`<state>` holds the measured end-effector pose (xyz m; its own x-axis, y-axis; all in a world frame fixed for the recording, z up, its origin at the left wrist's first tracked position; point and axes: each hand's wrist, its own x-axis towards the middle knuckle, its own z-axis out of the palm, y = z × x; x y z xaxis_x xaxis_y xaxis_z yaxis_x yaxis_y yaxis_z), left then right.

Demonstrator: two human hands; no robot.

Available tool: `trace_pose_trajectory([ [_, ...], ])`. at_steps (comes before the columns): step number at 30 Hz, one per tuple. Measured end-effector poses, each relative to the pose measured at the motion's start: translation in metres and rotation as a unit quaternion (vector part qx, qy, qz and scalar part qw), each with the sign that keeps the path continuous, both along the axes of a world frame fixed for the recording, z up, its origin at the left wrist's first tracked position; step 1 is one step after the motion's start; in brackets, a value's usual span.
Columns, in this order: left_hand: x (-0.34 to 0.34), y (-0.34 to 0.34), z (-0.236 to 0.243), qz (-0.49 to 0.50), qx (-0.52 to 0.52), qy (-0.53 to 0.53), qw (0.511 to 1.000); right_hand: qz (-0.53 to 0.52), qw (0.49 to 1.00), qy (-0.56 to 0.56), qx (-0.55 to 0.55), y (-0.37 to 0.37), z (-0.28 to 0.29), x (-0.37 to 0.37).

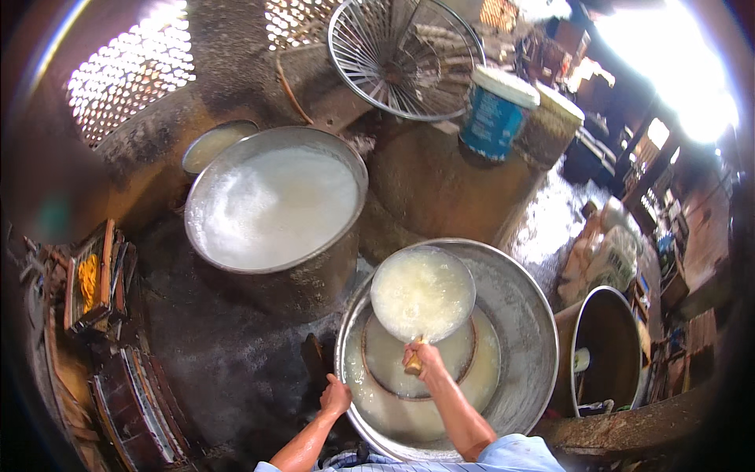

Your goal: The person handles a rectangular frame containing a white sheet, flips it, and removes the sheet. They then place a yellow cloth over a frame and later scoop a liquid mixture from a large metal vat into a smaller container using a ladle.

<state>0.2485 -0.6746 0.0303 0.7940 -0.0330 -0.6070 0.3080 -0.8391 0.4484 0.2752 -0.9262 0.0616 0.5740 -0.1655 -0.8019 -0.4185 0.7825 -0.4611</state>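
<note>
My right hand (425,359) is closed round the short wooden handle of a large round ladle (423,295). Pale, yellowish, frothy liquid fills the ladle's bowl, which is above the far side of a wide metal pot (525,330). Cloudy liquid stands in the pot's bottom. A thin brown ring (364,358) shows in that liquid, partly covered by the ladle and my right arm. At the pot's left edge, my left hand (336,396) is closed with its fingers against the rim.
Behind to the left stands a big vat (275,208) of white, foamy liquid, beside a smaller vessel (216,147). A blue bucket (497,118) and a slatted metal wheel (362,59) are at the back. An upright metal drum (605,346) is at right; wooden frames (138,401) lie left.
</note>
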Motion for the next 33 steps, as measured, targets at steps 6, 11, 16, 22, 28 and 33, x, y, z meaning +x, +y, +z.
trace_pose_trajectory([
  [6, -0.002, -0.003, -0.014, -0.008, -0.049, -0.011, 0.999, 0.012, 0.991, -0.049, 0.120, -0.006, 0.059, 0.110],
  [11, -0.002, 0.015, -0.013, -0.012, -0.070, -0.003, 0.997, -0.023, 0.994, -0.103, 0.019, 0.058, 0.123, 0.199],
  [16, -0.009, -0.007, -0.005, -0.028, -0.104, 0.012, 0.994, -0.100, 0.919, -0.341, -0.173, 0.017, 0.142, 0.263],
  [22, -0.003, 0.004, -0.001, 0.015, -0.012, 0.003, 1.000, -0.030, 0.851, -0.270, -0.449, 0.058, 0.237, 0.239],
  [28, 0.000, -0.014, 0.001, 0.001, 0.049, -0.015, 0.999, -0.117, 0.884, -0.294, -0.345, -0.025, 0.089, 0.117],
  [33, -0.006, -0.016, -0.009, 0.003, 0.027, -0.043, 0.999, -0.010, 0.908, 0.031, -0.419, -0.140, -0.141, -0.045],
])
